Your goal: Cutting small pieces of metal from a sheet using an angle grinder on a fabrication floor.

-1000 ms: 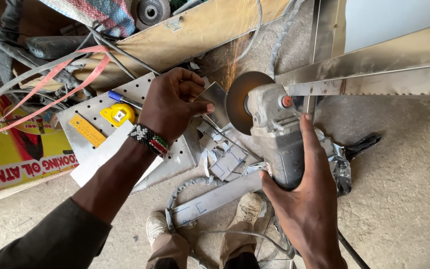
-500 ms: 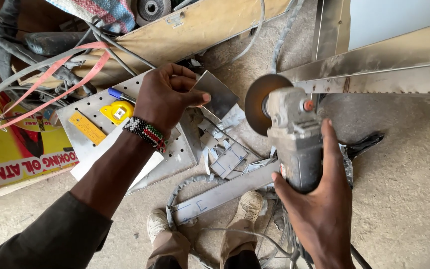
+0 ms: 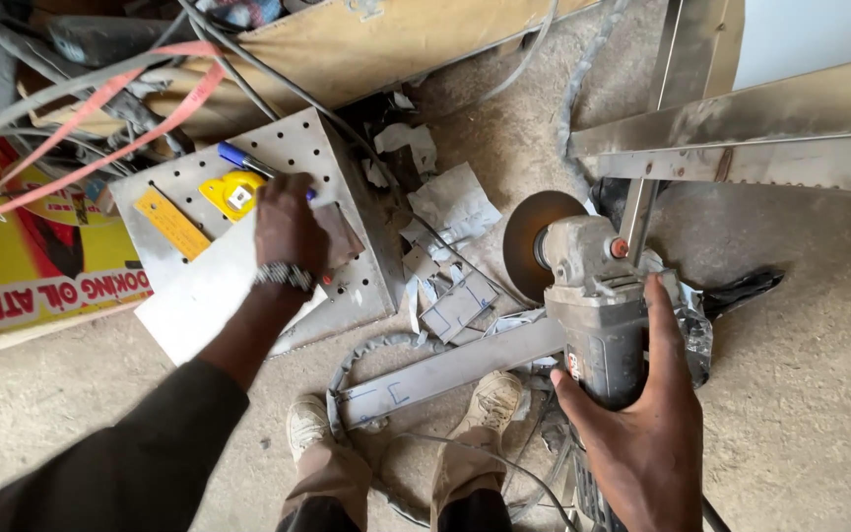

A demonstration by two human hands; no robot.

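Note:
My right hand (image 3: 642, 443) grips the grey body of an angle grinder (image 3: 593, 315), whose brown disc (image 3: 529, 241) faces left just above the floor. My left hand (image 3: 286, 229) rests on a tilted perforated metal plate (image 3: 347, 163), fingers closed on a small flat rusty metal piece (image 3: 340, 236). A yellow tape measure (image 3: 233, 192) and a blue pen (image 3: 246, 160) lie on the plate just beyond the hand. A beaded band sits on my left wrist.
A steel angle frame (image 3: 770, 138) crosses the upper right. A flat metal bar (image 3: 455, 365) lies by my shoes (image 3: 492, 399). A yellow ruler (image 3: 174, 222), paper scraps (image 3: 450, 202), cables, a red strap (image 3: 100, 148) and a yellow poster (image 3: 12, 286) crowd the left.
My left hand has carried the small metal piece left onto the perforated plate. The grinder has pulled away to the right and lower, and the sparks have gone.

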